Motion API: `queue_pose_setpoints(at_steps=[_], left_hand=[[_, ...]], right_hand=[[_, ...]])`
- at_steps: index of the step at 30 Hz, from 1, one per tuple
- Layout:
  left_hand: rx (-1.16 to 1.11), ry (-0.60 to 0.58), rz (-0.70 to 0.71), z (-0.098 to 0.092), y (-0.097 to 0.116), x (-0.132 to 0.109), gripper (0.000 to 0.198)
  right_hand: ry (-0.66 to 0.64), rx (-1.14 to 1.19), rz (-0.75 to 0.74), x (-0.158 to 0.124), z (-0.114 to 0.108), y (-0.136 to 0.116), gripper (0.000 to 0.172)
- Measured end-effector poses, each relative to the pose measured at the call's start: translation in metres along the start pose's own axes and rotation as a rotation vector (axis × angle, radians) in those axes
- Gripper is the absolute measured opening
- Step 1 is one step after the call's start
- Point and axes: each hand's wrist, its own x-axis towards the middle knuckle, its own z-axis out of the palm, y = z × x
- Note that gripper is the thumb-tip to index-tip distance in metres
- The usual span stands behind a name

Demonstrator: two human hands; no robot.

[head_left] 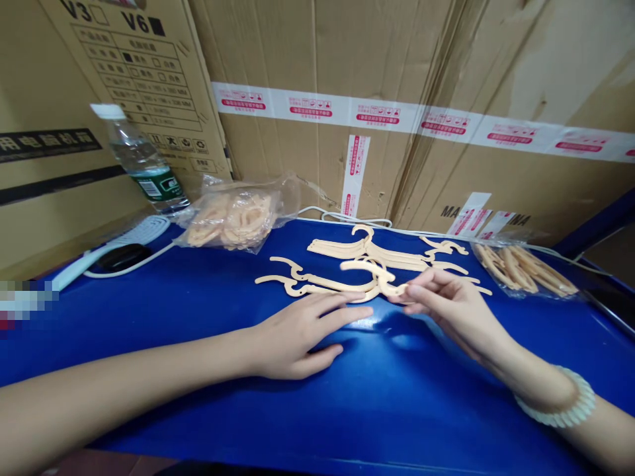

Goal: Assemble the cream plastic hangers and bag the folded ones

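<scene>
Several beige folding hanger pieces lie spread on the blue tabletop (213, 396). My right hand (446, 304) pinches one curved hanger hook (367, 268) between thumb and fingers, raised over the pieces. Palm down, my left hand (312, 330) rests on the table with its fingers spread, the fingertips near or on a hanger arm (327, 289). Behind the hands sits a hanger (342, 248) with its hook upward and its arms out to both sides. Another curved piece (444, 247) lies to its right.
A clear plastic bag of beige pieces (238, 218) lies at the back left, near a water bottle (146, 162) and a white hairbrush (133, 235). At the right is a second bag of hanger parts (526, 268). White cable (347, 217) runs along cardboard boxes (307, 53) behind.
</scene>
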Motion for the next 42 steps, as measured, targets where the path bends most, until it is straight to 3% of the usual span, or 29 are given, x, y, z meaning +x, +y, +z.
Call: queue_pose_setpoints(at_steps=[6,10,13,16,20,24,30,35,38,42], left_hand=[[-0.271,0.085,-0.025,0.000,0.004,0.003,0.067],[-0.436,0.200,-0.070,0.001,0.006,0.005,0.060],[-0.566,0.318,-0.137,0.002,0.006,0.006,0.039],[-0.668,0.412,-0.293,0.003,0.006,0.006,0.019],[-0.774,0.483,-0.458,0.004,0.005,0.008,0.015],[-0.882,0.535,-0.505,0.005,0.002,0.010,0.027],[-0.940,0.654,-0.578,0.000,0.000,0.014,0.040],[-0.940,0.671,-0.662,-0.016,-0.009,0.014,0.034],[-0.931,0.662,-0.682,-0.024,-0.018,0.014,0.027],[-1.014,0.744,-0.716,-0.030,-0.029,0.015,0.029]], right_hand=[[-0.176,-0.002,0.034,-0.008,0.017,0.007,0.031],[-0.251,-0.140,-0.051,-0.007,0.015,0.005,0.024],[-0.231,-0.446,-0.212,0.001,-0.002,0.002,0.024],[-0.117,-0.869,-0.439,0.020,-0.033,0.007,0.024],[0.001,-1.162,-0.587,0.046,-0.072,0.022,0.025],[-0.020,-1.204,-0.624,0.058,-0.085,0.030,0.022],[-0.012,-1.217,-0.617,0.063,-0.081,0.031,0.013],[0.063,-1.194,-0.635,0.057,-0.084,0.022,0.019],[0.107,-1.133,-0.570,0.052,-0.092,0.012,0.024],[0.101,-0.940,-0.476,0.048,-0.102,0.002,0.033]])
